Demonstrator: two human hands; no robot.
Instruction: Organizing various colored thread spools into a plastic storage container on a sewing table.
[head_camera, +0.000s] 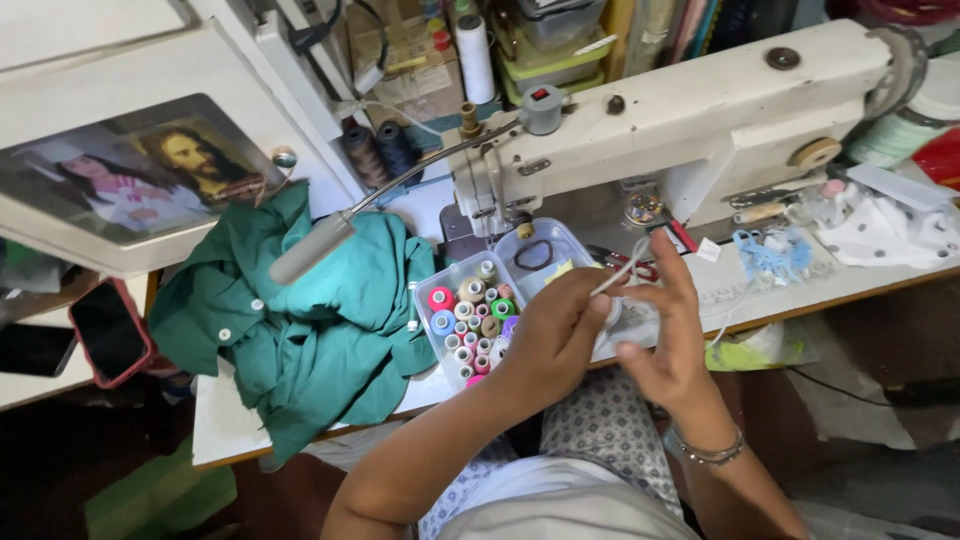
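Left hand pinched shut on a white thread, right hand half open beside it, fingertips closing toward the same strand. Thread held in the air just over the front edge of the surface, above the lap and next to the tray of spools.

Likely slips: thin strand sliding out of the pinch if tension drops; left wrist, close over the tray, knocking spools loose or tipping the tray off the edge; red scissors lying just behind the fingers, near enough to snag or nick. Whether a needle is held cannot be told.

Pale, crowded surface: white sewing machine at the back, green shirt heaped at left under a lamp arm, blue clips and white cloth at right. Phone on a side ledge, framed picture above it, dark cones and boxes behind. Cramped workshop corner, dim floor below.
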